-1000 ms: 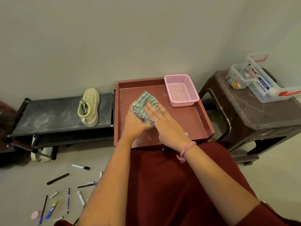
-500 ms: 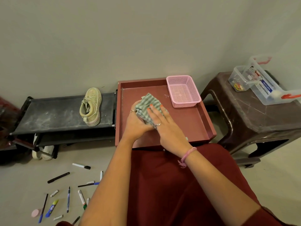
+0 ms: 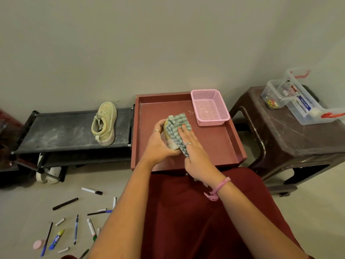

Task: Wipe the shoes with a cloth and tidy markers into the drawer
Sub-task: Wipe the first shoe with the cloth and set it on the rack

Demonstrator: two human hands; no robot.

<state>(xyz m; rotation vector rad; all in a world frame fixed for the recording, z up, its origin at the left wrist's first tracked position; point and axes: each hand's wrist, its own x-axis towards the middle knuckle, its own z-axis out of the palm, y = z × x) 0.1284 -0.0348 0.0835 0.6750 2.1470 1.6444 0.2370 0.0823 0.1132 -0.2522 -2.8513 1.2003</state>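
Head view, one moment of shoe wiping. The largest item is the dark stool [image 3: 291,139] at right, carrying clear plastic boxes [image 3: 306,107]. Next is the black shoe rack [image 3: 61,133] at left, its top shelf dusty and bearing one pale green shoe [image 3: 104,124]; a white pair [image 3: 48,172] sits under it on the floor. Between rack and stool lies the open red drawer [image 3: 220,146], with a pink basket [image 3: 210,107] in its far right corner.

Over the drawer floor, the left hand [image 3: 158,144] curls round a second shoe [image 3: 170,143] (mostly hidden; only a strip of sole and upper shows) and grasps it from the left. The right hand [image 3: 194,150] lies on the checked cloth [image 3: 176,129] with fingers extended, pressing it flat against the shoe rather than clutching it. The markers [image 3: 74,221] are scattered on the floor at lower left, well apart from the drawer, together with pens and a small pink round object [image 3: 38,244]; none is in the drawer yet.

Risks, as judged: the cloth is held only by pressure, so a quick stroke may let it slide off or bunch. Dirt loosened here falls into the drawer meant for the markers. A hard push could drive the shoe from the left hand's grasp toward the basket.
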